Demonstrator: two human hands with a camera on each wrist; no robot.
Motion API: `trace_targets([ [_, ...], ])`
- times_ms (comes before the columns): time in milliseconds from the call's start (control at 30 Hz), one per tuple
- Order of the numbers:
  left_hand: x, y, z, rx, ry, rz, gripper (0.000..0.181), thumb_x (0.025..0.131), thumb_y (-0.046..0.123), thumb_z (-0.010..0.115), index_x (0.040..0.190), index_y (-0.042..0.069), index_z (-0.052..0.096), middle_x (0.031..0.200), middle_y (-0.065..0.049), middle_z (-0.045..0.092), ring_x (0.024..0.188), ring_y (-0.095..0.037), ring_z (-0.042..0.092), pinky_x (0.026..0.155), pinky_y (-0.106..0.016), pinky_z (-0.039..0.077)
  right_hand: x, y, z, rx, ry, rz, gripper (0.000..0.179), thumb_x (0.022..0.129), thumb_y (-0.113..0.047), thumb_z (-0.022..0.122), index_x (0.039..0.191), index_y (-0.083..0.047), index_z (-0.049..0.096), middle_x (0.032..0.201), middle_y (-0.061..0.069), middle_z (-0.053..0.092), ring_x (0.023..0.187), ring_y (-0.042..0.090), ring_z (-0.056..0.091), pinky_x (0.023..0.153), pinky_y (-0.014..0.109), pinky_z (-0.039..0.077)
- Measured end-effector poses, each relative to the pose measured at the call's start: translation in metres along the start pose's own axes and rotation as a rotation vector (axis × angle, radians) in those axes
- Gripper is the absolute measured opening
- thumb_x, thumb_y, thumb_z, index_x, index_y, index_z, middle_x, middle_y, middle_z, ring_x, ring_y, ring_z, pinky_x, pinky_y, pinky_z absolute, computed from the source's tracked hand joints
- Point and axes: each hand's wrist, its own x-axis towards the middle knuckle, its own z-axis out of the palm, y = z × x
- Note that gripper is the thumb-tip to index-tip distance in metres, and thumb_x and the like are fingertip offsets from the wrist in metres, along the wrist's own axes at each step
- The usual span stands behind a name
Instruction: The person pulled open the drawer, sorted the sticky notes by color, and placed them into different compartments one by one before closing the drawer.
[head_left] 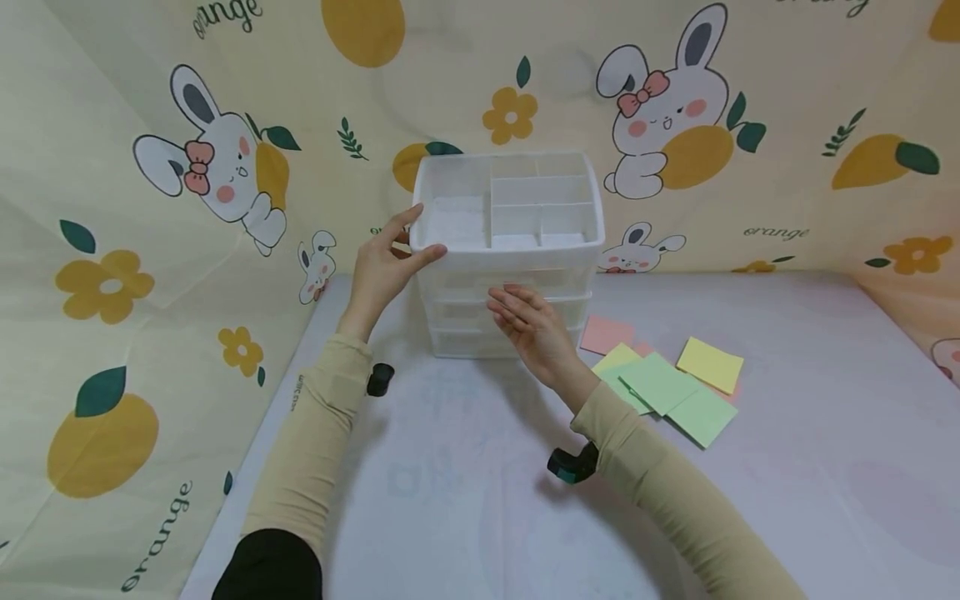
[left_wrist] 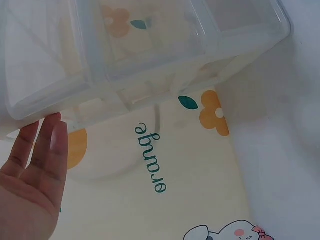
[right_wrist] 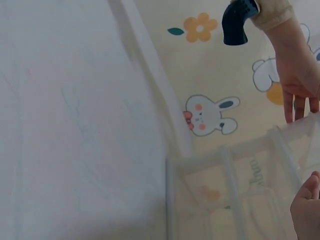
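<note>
A white, translucent drawer organizer [head_left: 510, 267] with a divided top tray stands upright at the back of the table. My left hand [head_left: 386, 271] holds its upper left corner, thumb on the front rim and fingers along the side. In the left wrist view, fingertips of that hand [left_wrist: 37, 175] touch the organizer's side [left_wrist: 100, 85]. My right hand [head_left: 536, 333] is in front of the drawers, palm turned inward and fingers loosely extended, holding nothing. Part of the right hand [right_wrist: 307, 210] shows at the edge of the right wrist view, beside the stacked drawers [right_wrist: 230, 200].
Green sticky notes [head_left: 663, 383], with a yellow note [head_left: 711, 364] and a pink note [head_left: 606, 335], lie overlapping on the table to the organizer's right. A cream cloth [head_left: 555, 100] printed with rabbits and oranges hangs behind the white tabletop [head_left: 450, 500] and along its left side.
</note>
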Motion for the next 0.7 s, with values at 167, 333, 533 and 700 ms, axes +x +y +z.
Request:
trace_targets([
  [167, 0.000, -0.001, 0.001, -0.016, 0.000, -0.010, 0.072, 0.071, 0.061, 0.068, 0.136, 0.048, 0.039, 0.108, -0.007, 0.057, 0.089, -0.022, 0.054, 0.074, -0.029, 0.048, -0.006, 0.000, 0.000, -0.028, -0.007, 0.021, 0.025, 0.097, -0.013, 0.049, 0.122, -0.007, 0.045, 0.116, 0.001, 0.062, 0.106, 0.013, 0.061, 0.090, 0.020, 0.049],
  [333, 0.000, -0.003, 0.001, -0.030, 0.004, -0.005, 0.072, 0.071, 0.061, 0.069, 0.135, 0.048, 0.040, 0.107, -0.007, 0.057, 0.088, -0.022, 0.054, 0.073, -0.028, 0.047, -0.016, 0.001, 0.001, -0.061, -0.002, 0.048, 0.030, 0.097, -0.015, 0.048, 0.126, -0.008, 0.043, 0.125, 0.005, 0.056, 0.109, 0.013, 0.060, 0.092, 0.020, 0.048],
  [533, 0.000, -0.003, 0.002, -0.042, 0.003, -0.002, 0.072, 0.070, 0.061, 0.069, 0.135, 0.048, 0.040, 0.109, -0.007, 0.058, 0.089, -0.021, 0.054, 0.073, -0.028, 0.047, -0.029, 0.001, 0.005, -0.073, -0.008, 0.064, 0.035, 0.098, -0.016, 0.048, 0.131, -0.006, 0.039, 0.130, 0.006, 0.053, 0.111, 0.013, 0.059, 0.093, 0.021, 0.048],
  [700, 0.001, -0.004, 0.003, -0.057, 0.008, 0.015, 0.072, 0.070, 0.060, 0.069, 0.135, 0.047, 0.041, 0.107, -0.007, 0.059, 0.087, -0.021, 0.054, 0.073, -0.028, 0.047, -0.040, 0.003, 0.007, -0.066, -0.010, 0.074, 0.036, 0.099, -0.015, 0.046, 0.132, -0.005, 0.036, 0.127, 0.003, 0.053, 0.113, 0.013, 0.057, 0.094, 0.020, 0.047],
])
